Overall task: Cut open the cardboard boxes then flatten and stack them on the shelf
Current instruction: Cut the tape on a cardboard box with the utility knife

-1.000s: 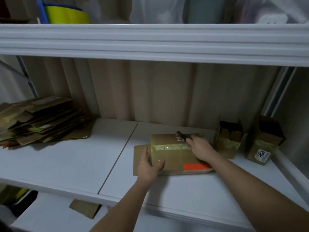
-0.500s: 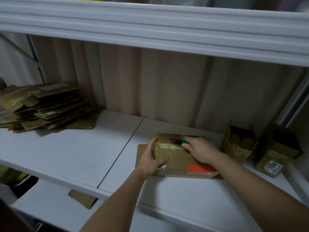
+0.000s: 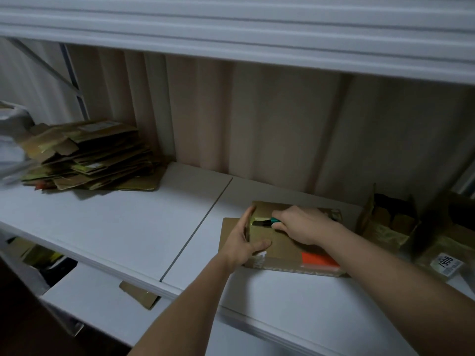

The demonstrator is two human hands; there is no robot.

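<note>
Since half a second ago the teal-handled cutter (image 3: 270, 221) has slid left along the taped brown cardboard box (image 3: 288, 242), nearly to the left hand (image 3: 246, 242), which grips that end. The right hand (image 3: 300, 224) is closed round the cutter. Done: a flattened cardboard pile (image 3: 87, 155) far to the left. Left, I'd say: this box plus two open brown boxes (image 3: 390, 224) just right of the right hand.

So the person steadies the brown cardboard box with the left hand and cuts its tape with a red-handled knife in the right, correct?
Nearly. The head view shows the knife's handle is green, not red. The left hand does steady the brown cardboard box, and the right hand holds the knife.
</note>
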